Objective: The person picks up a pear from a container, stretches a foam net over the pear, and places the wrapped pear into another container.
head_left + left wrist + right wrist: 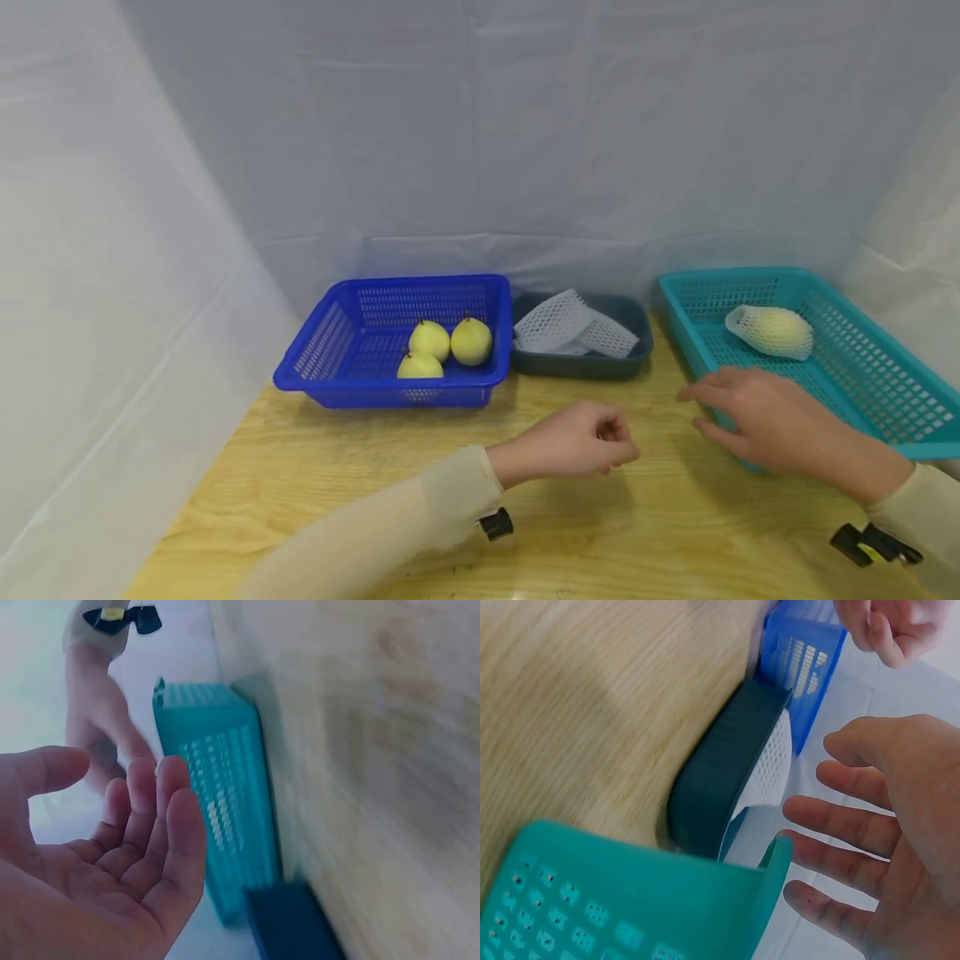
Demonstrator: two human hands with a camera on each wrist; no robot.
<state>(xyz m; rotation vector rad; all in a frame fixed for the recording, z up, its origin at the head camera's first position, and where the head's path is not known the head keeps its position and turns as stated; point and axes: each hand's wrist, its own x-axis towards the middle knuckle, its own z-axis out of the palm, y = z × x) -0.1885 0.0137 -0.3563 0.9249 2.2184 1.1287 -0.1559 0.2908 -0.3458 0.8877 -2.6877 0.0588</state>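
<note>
My left hand (572,442) hovers over the wooden table in front of the dark tray, fingers loosely curled. Its bare palm shows in the left wrist view, with nothing held. To the right, my right hand (776,421) is beside the near left corner of the teal basket (686,321), its fingers spread and relaxed and nothing in them. Inside that basket lies a pear (783,333) wrapped in a white foam net. White foam net sleeves (558,323) lie in the dark tray (581,367). Three bare yellow pears (471,342) sit in the blue basket (315,333).
The blue basket, dark tray and teal basket stand in a row along the back of the wooden table (315,467). Pale sheeting (480,150) hangs behind them and at both sides.
</note>
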